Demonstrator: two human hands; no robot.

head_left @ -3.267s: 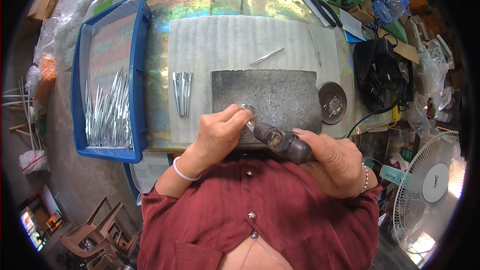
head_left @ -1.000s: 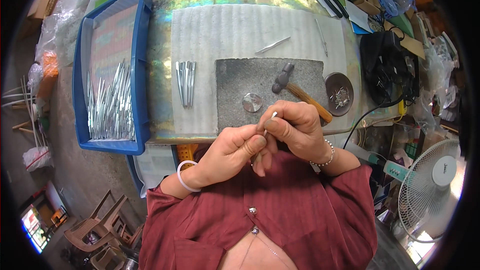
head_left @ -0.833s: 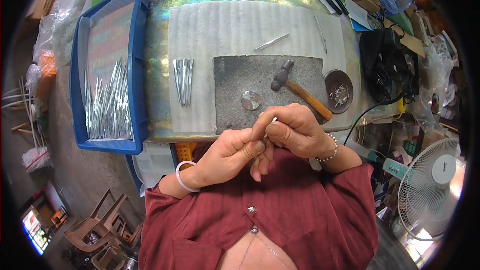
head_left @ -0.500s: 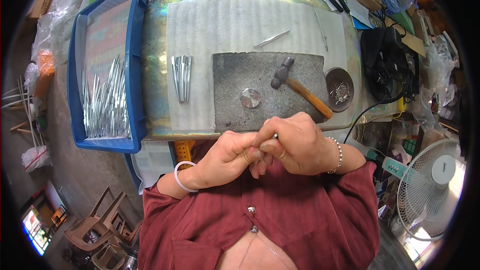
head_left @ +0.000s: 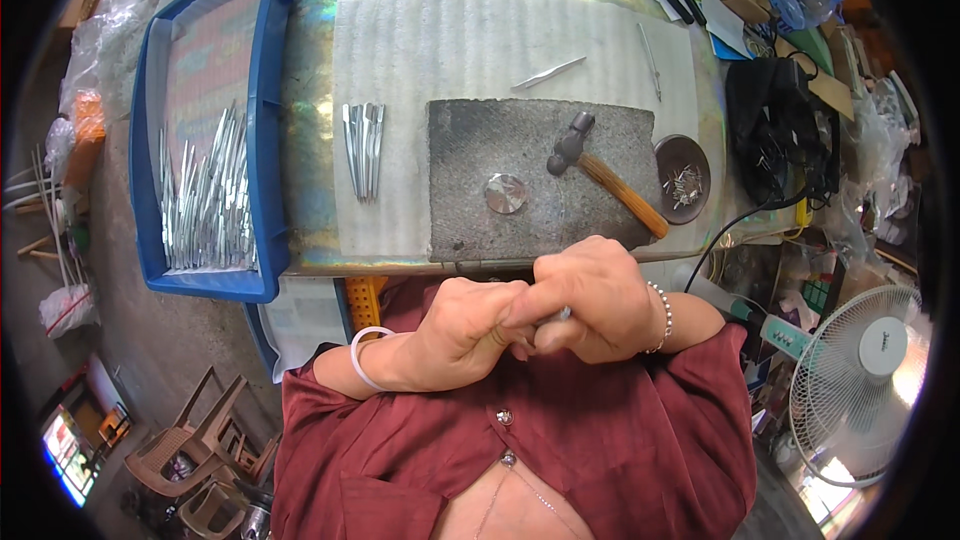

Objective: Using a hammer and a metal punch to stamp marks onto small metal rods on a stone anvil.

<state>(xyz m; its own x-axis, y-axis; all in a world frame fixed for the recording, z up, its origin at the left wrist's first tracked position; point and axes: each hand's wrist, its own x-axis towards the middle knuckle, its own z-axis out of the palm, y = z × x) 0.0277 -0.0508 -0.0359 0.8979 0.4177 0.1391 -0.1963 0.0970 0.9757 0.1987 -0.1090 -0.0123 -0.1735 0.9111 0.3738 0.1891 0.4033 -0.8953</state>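
My left hand and my right hand meet in front of my shirt, just short of the table's front edge. Both are closed, their fingertips pressed together. A small silvery metal piece peeks out from my right fingers; the rest of it is hidden, and so is whatever my left fingers grip. Beyond them lies a dark grey slab, bearing a shiny round metal disc and a ball-peen hammer with a wooden handle. A brown dish of small metal pins stands to its right.
Several slim pointed metal tools lie side by side on white foam sheeting. Two more slim metal pieces rest beyond the slab. At the left, a blue tray holds many similar ones. A fan stands at the right.
My hands have turned a little against each other and shifted slightly; the metal end in my right fingers now shows lower down. The things on the table keep their places.
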